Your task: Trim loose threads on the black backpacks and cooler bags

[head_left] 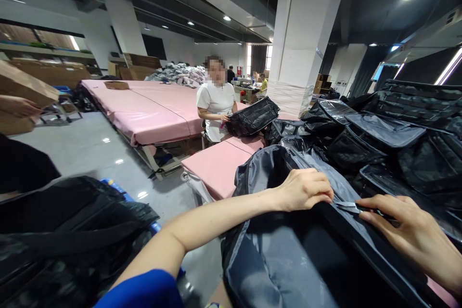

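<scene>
A large black bag with a grey lining [288, 255] lies open right in front of me. My left hand [306, 190] reaches across it and pinches the edge of the bag at a seam. From the right, my right hand [404, 224] holds a pair of thread snips [348, 207] between thumb and fingers. Their metal blades point left and lie against the seam, close to my left fingertips. Any thread at the blade tips is too small to make out.
Several dark camouflage bags [426, 154] are heaped at the right. A pink-covered table [159, 106] stretches behind, where a co-worker in white [216, 101] handles another bag [252, 118]. More black bags [65, 240] lie at the left by a blue crate edge. A white pillar [303, 33] stands behind.
</scene>
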The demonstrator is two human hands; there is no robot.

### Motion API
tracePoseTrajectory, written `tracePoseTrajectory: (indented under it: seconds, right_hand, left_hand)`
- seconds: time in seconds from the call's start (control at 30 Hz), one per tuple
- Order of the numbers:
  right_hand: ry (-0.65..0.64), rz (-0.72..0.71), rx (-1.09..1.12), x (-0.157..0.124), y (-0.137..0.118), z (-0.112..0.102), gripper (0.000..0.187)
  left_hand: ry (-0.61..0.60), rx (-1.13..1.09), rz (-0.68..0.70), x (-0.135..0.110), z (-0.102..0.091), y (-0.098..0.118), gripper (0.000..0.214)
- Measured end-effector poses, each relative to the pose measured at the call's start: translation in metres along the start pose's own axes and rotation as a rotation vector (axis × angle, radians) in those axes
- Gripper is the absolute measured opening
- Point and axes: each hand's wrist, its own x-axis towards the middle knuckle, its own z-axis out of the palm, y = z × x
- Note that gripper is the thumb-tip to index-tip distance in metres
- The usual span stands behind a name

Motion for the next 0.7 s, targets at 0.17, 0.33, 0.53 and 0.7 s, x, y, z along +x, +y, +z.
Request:
tracePoseTrajectory:
  seconds: [0.17,0.33,0.53,0.7]
  right_hand:
    - [0.002,0.012,0.006,0.0,0.004,0.005,0.026]
    - [-0.008,0.025,0.002,-0.006,0.009,0.004,0.026]
    - [0.005,0.002,0.029,-0.001,0.011,0.007,0.025]
    - [-0.082,0.058,0.034,0.008,-0.001,0.004,0.018]
  left_hand:
    - [0.007,-0.051,-0.063,0.0,-0.001,0.0,0.023]
    - [-0.016,-0.079,-0.069,0.001,0.001,-0.002,0.021]
    - [-0.023,0.026,-0.033,0.003,0.001,0.0,0.023]
    - [0.104,0.08,0.071,0.001,0.004,0.006,0.022]
